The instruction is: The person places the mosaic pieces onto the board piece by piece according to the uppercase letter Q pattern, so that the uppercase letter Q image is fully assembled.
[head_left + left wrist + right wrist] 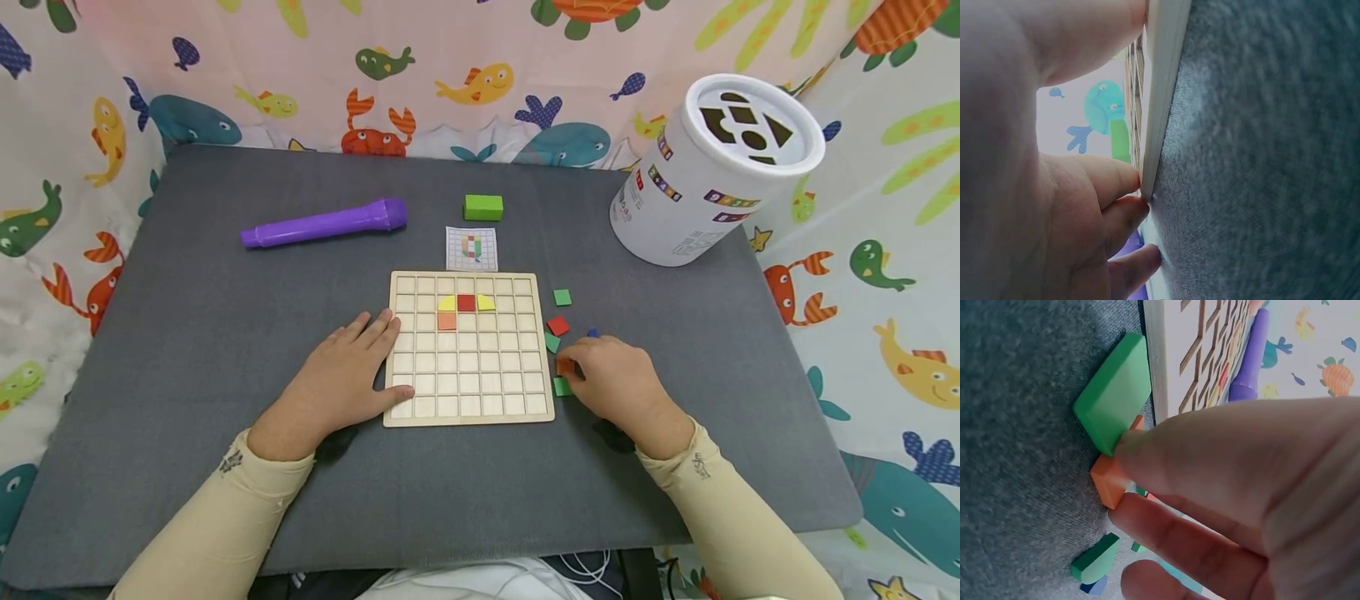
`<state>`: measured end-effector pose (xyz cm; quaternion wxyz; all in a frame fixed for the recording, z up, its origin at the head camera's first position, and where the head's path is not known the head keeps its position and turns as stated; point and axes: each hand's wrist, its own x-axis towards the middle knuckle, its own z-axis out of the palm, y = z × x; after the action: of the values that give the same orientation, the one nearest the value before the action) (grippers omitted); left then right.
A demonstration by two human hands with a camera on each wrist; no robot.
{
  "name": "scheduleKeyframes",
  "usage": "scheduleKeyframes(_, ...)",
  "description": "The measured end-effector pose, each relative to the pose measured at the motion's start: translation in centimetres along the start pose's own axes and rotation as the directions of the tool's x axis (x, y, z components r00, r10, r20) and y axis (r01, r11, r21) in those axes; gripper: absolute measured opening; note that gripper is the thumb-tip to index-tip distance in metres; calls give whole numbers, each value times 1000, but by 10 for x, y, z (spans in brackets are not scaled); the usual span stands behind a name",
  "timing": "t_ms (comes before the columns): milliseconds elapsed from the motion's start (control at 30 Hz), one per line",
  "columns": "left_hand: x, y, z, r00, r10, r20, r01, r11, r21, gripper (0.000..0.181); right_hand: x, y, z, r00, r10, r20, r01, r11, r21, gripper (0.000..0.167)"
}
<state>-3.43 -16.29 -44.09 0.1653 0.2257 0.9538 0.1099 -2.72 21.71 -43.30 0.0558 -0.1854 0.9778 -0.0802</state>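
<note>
A wooden grid board (468,362) lies on the grey table, holding a red square (466,302), two yellow pieces (447,303) and an orange square (447,321) near its top. My left hand (337,379) rests against the board's left edge, fingers spread; in the left wrist view fingertips touch the board's side (1163,94). Right of the board, my right hand (618,387) pinches an orange piece (1109,481) between thumb and finger, down at the table. Beside it lies a green square (1116,394); a smaller green piece (1096,559) and a blue one (1095,586) are nearby.
A small pattern card (472,249) lies above the board, with a green block (483,207) behind it. A purple stick (324,223) lies back left. A white tub (712,171) with a cut-out lid stands back right. Loose red (558,326) and green (562,297) pieces lie right of the board.
</note>
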Motion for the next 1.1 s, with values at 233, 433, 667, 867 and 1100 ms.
scheduleKeyframes(233, 0, -1, 2, 1000, 11, -12, -11, 1000, 11, 101, 1, 1, -2, 1000, -18, -24, 17, 999, -36, 20)
scheduleKeyframes(433, 1, -2, 3, 1000, 7, -5, -7, 1000, 8, 103, 4, 1, -5, 1000, 2, 14, -1, 999, -42, 20)
scheduleKeyframes(667, 0, -2, 2, 1000, 18, -9, -18, 1000, 9, 101, 9, 2, -3, 999, -22, -45, 21, 999, -37, 16)
scheduleKeyframes(867, -1, -2, 1, 1000, 12, -9, -12, 1000, 7, 102, 22, -25, -15, 977, -150, -150, 147, 989, -26, 8)
scheduleKeyframes(1100, 1, -2, 2, 1000, -3, 2, 3, 1000, 5, 104, 56, -68, -11, 927, -336, -168, 338, 941, -21, 3)
